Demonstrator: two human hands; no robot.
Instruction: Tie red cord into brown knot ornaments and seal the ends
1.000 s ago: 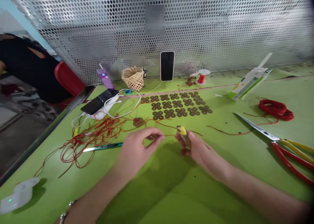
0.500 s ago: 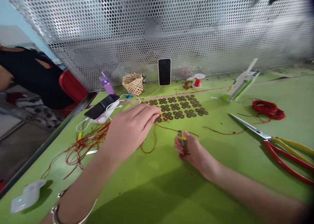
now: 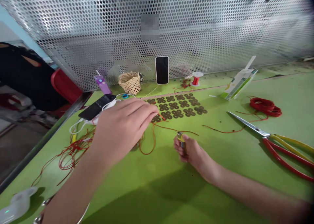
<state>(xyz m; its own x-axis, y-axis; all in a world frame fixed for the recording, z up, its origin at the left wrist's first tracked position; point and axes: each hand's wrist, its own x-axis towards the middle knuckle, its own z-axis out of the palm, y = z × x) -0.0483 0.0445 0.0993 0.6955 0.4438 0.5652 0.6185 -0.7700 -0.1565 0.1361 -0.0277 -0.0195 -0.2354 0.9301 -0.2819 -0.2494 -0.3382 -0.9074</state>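
My left hand pinches a thin red cord whose short end sticks out past the fingertips. More of the cord loops down onto the green table below that hand. In a closed grip, my right hand holds a yellow lighter upright, metal top uppermost; no flame shows. Behind both hands lie rows of dark, coin-like discs set in four-lobed clusters, partly covered by my left hand. Under the left palm, a small dark object is mostly hidden.
Scissors lie open at the right, near a red cord bundle. Loose red cords, a black phone and a white case are at left. A basket, standing phone, spool and carton line the back.
The view has shifted slightly, and the left forearm sits a little farther left. Both hands keep the same grips on the cord and the lighter.
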